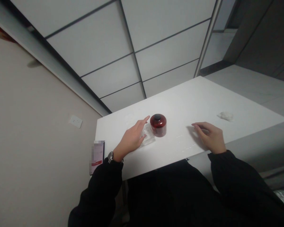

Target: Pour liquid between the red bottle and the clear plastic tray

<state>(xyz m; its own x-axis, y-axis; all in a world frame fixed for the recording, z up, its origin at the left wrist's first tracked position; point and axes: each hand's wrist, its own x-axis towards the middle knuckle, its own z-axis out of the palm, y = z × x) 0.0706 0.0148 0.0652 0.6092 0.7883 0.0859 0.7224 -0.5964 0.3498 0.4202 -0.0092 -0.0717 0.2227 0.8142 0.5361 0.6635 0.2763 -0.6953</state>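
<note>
The left hand's grip (131, 137) was spread, thumb and fingers apart, above a clear square dish (150, 136) at three o'clock; contact was unclear. Just beyond, towards two o'clock, a squat amber-red bottle (158, 126) stood upright, black cap on, unheld. The right hand's grip (210, 135) curled loosely, seemingly empty; whether its tips met could not be told. Handling seemed barely begun: the bottle remained to be gripped. Crumpled tissue (226, 116) lay at the right hand's one-thirty, a phone (98, 156) at the left's eight.
</note>
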